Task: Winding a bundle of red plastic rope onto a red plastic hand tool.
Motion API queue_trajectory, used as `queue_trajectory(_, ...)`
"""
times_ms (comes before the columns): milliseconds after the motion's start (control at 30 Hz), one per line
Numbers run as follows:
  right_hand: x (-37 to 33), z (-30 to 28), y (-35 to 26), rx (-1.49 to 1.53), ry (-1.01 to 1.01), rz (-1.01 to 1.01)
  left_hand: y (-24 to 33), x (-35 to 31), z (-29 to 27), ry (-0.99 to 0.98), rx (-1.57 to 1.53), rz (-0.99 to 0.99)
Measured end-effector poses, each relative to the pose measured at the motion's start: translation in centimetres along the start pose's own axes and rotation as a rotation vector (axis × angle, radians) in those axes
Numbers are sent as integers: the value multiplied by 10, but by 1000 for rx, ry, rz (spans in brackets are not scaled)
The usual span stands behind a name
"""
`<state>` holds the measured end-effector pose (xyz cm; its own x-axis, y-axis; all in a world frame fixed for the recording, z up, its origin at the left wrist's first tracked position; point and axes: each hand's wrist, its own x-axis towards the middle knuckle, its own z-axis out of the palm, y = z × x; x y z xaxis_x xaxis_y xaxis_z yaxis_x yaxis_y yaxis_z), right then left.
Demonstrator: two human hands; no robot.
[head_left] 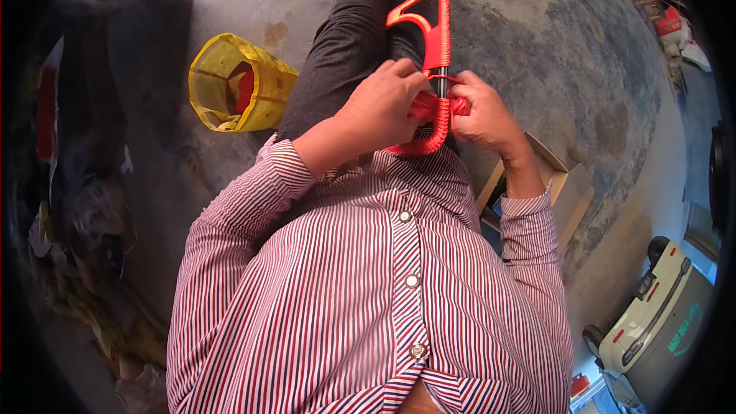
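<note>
The grip of the right hand [486, 115] is pressed together, and it pinches a thin red strand [443, 77]. This strand passes across a dark bar [442, 87], which is the uncovered part of a red frame [438, 47]. The grip of the left hand [382, 103] is closed on a red bundle [422, 106], just beside the same bar; the tips of some fingers are hidden, so I cannot tell if they also touch the frame. More red material shows under the right hand.

The frame is between the two hands, over the lap of the person, and most of its sides are covered with red winding. Its lower curved end is near the striped shirt [337, 284]. Below it are the dark trousers [333, 69].

To the left, on the grey concrete floor [529, 38], there is an open yellow bag [272, 88] with something red inside. Near the right forearm stands a cardboard box [566, 195]. Further, at the lower right, lies a pale case with wheels [644, 310].
</note>
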<state>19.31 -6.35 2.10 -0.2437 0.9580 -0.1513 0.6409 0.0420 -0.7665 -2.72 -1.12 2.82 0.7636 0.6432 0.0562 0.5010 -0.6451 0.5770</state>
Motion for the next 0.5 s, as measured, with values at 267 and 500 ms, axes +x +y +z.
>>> queue_trajectory(267,-31,-43,25,989,633,-113,-17,28,12,247,-899,-493)
queue_trajectory(500,-77,-93,29,1165,308,-520,-3,36,37,-51,-1519,-728)
